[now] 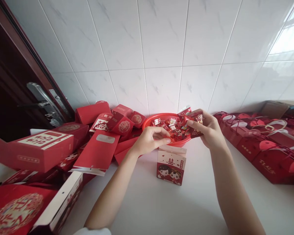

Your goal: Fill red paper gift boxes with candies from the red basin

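Note:
A small box point(171, 169) with two cartoon figures and a red character stands upright on the white table, its top flaps raised. Behind it is a red plastic basket point(147, 121) holding wrapped candies point(178, 133). My right hand point(209, 130) grips dark red packets point(196, 125) between thumb and fingers, over the basket's right edge. At the basket's front left, above the box, my left hand point(154, 138) has its thumb and fingers curved toward each other; whether anything small is between the fingertips cannot be made out.
Red gift boxes point(42, 147) and folded cartons point(96, 150) pile up along the left side. Rows of red gift bags point(264, 153) with cord handles stand on the right. A tiled wall point(164, 36) rises behind the table point(193, 202); a dark door point(12, 65) is at left.

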Available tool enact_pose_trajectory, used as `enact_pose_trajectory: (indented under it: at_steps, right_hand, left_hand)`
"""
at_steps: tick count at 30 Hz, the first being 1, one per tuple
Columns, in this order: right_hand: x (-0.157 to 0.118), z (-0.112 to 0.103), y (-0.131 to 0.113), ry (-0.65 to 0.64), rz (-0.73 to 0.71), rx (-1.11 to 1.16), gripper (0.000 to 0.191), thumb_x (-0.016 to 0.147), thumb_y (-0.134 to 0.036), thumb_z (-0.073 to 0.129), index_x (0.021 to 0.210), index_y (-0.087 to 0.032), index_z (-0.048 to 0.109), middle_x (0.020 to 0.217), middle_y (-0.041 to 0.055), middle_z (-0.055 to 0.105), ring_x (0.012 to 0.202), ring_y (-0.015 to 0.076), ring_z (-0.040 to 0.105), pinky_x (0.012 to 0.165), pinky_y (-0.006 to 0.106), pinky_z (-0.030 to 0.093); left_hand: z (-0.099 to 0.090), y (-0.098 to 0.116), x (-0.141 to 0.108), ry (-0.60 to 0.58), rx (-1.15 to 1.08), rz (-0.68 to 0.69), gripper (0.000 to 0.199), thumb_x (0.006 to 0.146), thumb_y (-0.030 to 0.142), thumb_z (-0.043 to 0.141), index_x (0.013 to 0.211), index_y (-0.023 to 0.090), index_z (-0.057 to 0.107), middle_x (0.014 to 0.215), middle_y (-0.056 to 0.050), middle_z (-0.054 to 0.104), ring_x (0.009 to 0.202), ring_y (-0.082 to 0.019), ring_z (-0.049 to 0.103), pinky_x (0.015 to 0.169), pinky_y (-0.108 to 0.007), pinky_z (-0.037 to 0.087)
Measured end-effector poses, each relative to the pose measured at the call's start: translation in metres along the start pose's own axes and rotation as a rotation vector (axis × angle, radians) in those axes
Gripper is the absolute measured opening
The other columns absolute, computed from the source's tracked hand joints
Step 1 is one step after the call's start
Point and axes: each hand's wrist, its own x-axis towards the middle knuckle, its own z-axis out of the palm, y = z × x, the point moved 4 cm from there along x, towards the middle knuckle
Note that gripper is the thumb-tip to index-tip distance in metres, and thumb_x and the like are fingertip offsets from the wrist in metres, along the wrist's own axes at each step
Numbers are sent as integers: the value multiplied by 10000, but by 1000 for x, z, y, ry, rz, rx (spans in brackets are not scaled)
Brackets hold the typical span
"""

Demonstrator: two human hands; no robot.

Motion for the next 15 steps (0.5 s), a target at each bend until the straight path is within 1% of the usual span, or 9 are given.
enact_pose_trajectory:
  at_steps: [3, 6, 10, 13, 15]
  right_hand:
    - [0, -1, 1, 0, 17, 3, 278, 625, -336, 906, 795, -228, 715, 677, -8, 674, 578, 170, 634, 493, 295, 569]
    - [1, -1, 3, 6, 31, 2, 280, 622, -321, 911, 798, -224, 716, 694, -2, 679, 600, 177, 641, 507, 299, 570]
    - [3, -2, 5, -7, 29, -20, 268, 647, -330, 899, 813, -222, 719, 695, -1, 674, 593, 175, 632, 524, 313, 567]
    - [3, -3, 4, -20, 11, -63, 266, 673, -355, 881, 823, -223, 705, 694, -8, 660, 571, 155, 606, 508, 295, 548]
    - [2, -3, 3, -31, 5, -119, 274, 688, -372, 870, 830, -223, 687, 678, -17, 641, 554, 140, 584, 491, 274, 524]
  left_hand:
    - [1, 1, -7, -42, 211, 63, 62, 790, 244, 750, 829, 197, 759, 889, -32, 749, 864, -190, 691, 843, -307, 529]
    - [5, -5, -10, -61, 328, 102, 57, 807, 265, 751, 835, 219, 770, 972, -43, 723, 928, -198, 677, 847, -300, 518]
    - [12, -18, -10, -86, 333, 100, 70, 850, 254, 704, 852, 215, 763, 1079, -55, 686, 897, -178, 668, 775, -282, 523]
    - [15, -23, -9, -132, 317, 100, 104, 870, 237, 686, 939, 223, 762, 1071, -48, 708, 947, -185, 669, 831, -288, 523]
    - [15, -26, -8, -157, 313, 97, 146, 885, 220, 665, 995, 231, 760, 1066, -45, 719, 977, -190, 668, 833, -286, 524]
